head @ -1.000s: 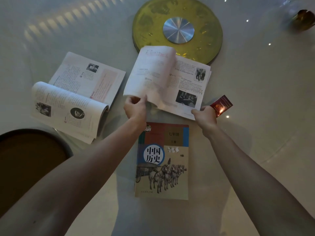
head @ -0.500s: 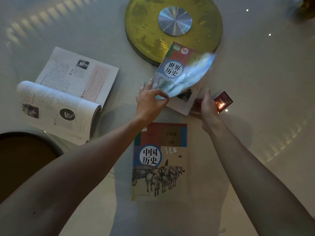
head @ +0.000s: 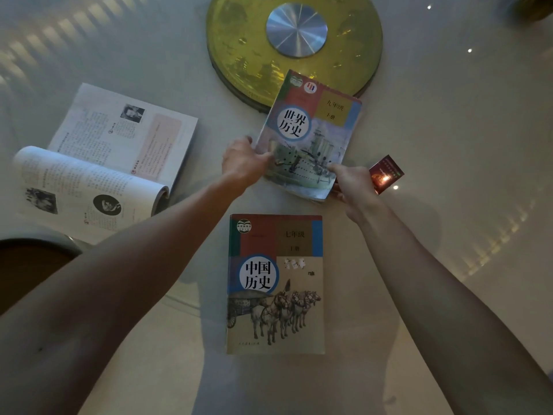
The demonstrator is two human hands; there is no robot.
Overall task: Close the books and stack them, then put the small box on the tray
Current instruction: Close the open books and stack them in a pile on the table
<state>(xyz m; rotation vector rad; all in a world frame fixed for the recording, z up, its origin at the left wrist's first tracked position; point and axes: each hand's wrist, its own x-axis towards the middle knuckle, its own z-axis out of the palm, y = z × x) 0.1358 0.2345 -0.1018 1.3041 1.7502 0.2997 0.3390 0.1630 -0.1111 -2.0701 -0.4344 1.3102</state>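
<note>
A closed history book with a ship on its cover [head: 311,136] lies tilted in the middle of the table. My left hand [head: 242,163] grips its left edge and my right hand [head: 351,182] holds its lower right corner. Nearer to me lies a second closed book with horses on the cover [head: 275,286]. A third book [head: 98,163] lies open at the left. The small red box [head: 386,174] sits just right of my right hand. The dark round tray [head: 33,265] shows at the left edge, partly behind my left forearm.
A round golden turntable [head: 239,55] with a silver centre disc [head: 296,29] stands at the back, its rim under the ship book's top edge. The pale glossy table [head: 463,130] reflects small lights.
The middle book was open, then my left hand swung its cover over to the right and it now lies closed. Both hands hold its edges.
</note>
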